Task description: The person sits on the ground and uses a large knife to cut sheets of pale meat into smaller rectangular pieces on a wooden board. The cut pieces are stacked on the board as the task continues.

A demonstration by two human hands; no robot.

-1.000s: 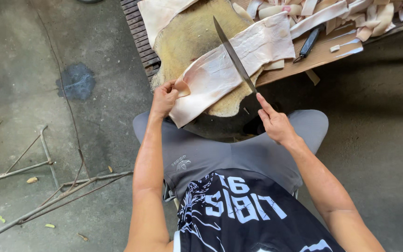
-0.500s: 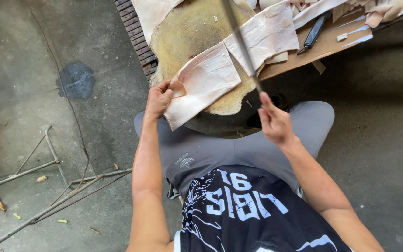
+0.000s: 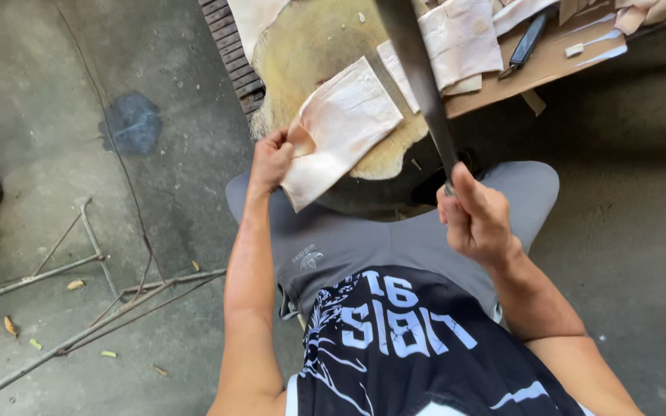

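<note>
now, left hand (image 3: 271,160) pinching pale fibrous sheet (image 3: 341,127), right hand (image 3: 473,218) gripping long blade (image 3: 419,73)

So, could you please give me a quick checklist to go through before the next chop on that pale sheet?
1. Right hand grips the long knife firmly: ok, fist closed round the handle.
2. Left hand holds the pale sheet piece: ok, pinching its near edge.
3. Left fingers clear of the blade's line: ok, the blade is raised to the right of the piece, apart from that hand.
4. Piece lies flat on the round chopping block: not ok, its near corner overhangs the block.
5. Blade edge condition: cannot tell, blurred.
6. Small knife on the wooden board out of the way: ok.
</note>
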